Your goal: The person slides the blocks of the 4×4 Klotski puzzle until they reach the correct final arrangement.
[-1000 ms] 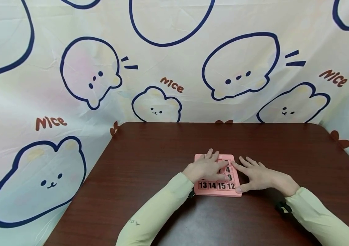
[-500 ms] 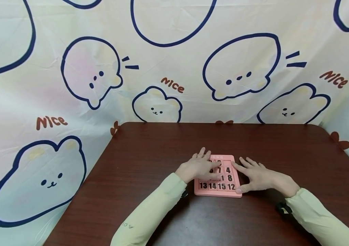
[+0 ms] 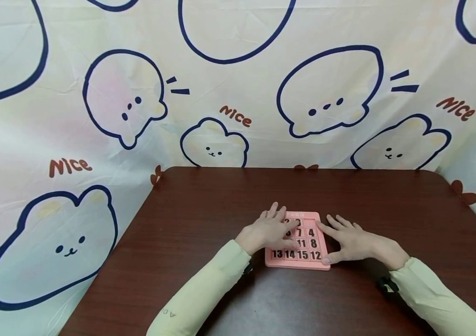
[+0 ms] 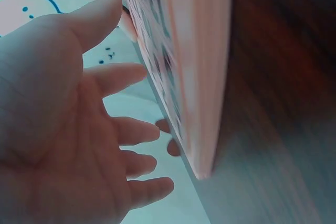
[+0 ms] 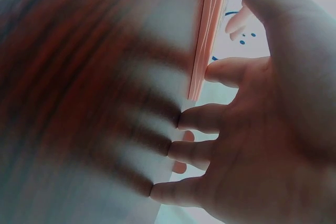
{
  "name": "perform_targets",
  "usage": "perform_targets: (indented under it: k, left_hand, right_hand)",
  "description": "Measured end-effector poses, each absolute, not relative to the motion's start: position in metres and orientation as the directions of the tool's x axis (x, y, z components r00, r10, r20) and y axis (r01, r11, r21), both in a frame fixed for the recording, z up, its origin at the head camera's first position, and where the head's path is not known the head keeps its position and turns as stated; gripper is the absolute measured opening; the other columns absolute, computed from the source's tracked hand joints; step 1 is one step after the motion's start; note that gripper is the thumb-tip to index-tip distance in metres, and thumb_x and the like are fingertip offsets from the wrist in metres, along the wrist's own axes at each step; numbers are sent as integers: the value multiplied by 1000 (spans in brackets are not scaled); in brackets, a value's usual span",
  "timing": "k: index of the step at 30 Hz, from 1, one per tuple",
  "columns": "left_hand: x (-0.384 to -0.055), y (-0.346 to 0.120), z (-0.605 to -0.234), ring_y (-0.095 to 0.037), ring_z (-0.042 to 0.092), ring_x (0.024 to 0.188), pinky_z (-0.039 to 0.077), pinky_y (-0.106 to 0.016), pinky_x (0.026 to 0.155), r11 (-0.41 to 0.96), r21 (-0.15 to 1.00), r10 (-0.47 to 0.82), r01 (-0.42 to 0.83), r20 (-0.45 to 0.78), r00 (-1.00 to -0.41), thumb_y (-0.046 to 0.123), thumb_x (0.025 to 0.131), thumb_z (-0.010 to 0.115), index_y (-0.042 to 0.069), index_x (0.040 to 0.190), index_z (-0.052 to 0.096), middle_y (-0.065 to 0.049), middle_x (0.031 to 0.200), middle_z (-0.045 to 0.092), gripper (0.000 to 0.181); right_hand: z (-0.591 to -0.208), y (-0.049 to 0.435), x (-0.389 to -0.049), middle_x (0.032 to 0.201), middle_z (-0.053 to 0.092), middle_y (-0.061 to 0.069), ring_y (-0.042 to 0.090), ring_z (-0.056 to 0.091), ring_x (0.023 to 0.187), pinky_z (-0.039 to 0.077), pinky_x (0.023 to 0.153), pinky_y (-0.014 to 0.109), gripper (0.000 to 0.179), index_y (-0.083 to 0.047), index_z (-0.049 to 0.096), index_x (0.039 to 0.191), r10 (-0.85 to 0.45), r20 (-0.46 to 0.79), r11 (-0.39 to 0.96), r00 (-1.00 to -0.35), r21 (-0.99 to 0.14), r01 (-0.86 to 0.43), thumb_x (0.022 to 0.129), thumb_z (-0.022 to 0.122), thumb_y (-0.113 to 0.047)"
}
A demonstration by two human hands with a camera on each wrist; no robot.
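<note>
A pink number sliding puzzle (image 3: 298,264) lies on the table, its lower row reading 13, 14, 15, 12. Its top right square shows no number; 4, 8 and 12 run down the right column below it. My left hand (image 3: 263,231) is over the puzzle's left side with fingers spread, hiding several tiles; index fingertip is right at the 3. In the left wrist view its palm faces the puzzle's side (image 4: 202,77). My right hand (image 3: 353,240) stays at the right edge, index finger and thumb against the frame, the other fingertips (image 5: 157,190) down on the table.
The dark brown wooden table (image 3: 204,200) extends around the puzzle on all sides. Behind it hangs a pale cloth (image 3: 259,84) printed with blue-outlined cartoon bears. Both forearms, in light green sleeves (image 3: 202,289), come in from the front.
My left hand has moved left, uncovering more of the middle tiles. The 3 has slid left from the top right square, which is now bare. My right hand has stayed in place.
</note>
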State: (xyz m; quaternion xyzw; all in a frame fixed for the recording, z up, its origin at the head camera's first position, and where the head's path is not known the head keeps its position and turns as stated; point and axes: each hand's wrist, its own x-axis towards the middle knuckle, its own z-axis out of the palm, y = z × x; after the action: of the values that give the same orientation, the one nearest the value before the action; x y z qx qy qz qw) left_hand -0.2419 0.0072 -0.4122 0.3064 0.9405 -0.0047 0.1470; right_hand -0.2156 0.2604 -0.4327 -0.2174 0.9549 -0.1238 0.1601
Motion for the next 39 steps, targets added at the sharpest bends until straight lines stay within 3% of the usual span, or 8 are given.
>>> perform_targets:
  k: [11,21,39]
  left_hand:
    - [-224,28,-417,-30,2,155,22,-47,122,749,-3,634,663,-286,-718,70,93,42,48,151,27,-3,167,12,64]
    - [-223,34,-415,-28,0,155,19,-46,123,764,7,615,645,-308,-726,72,92,40,48,150,28,-2,167,10,64]
    - [-250,35,-415,-30,-4,154,15,-49,123,816,88,566,572,-322,-758,67,94,43,50,151,24,-7,167,8,63]
  right_hand:
    - [-434,262,-217,157,22,33,57,17,143,20,101,80,108,-13,28,155,-476,-238,864,-846,-307,-400,75,62,-76]
    - [-432,261,-215,156,23,34,58,17,143,20,101,80,106,-12,29,155,-485,-230,858,-844,-312,-408,76,64,-73]
    - [-433,259,-215,158,21,32,57,16,144,18,103,80,107,-14,28,156,-457,-243,873,-856,-308,-378,75,62,-76]
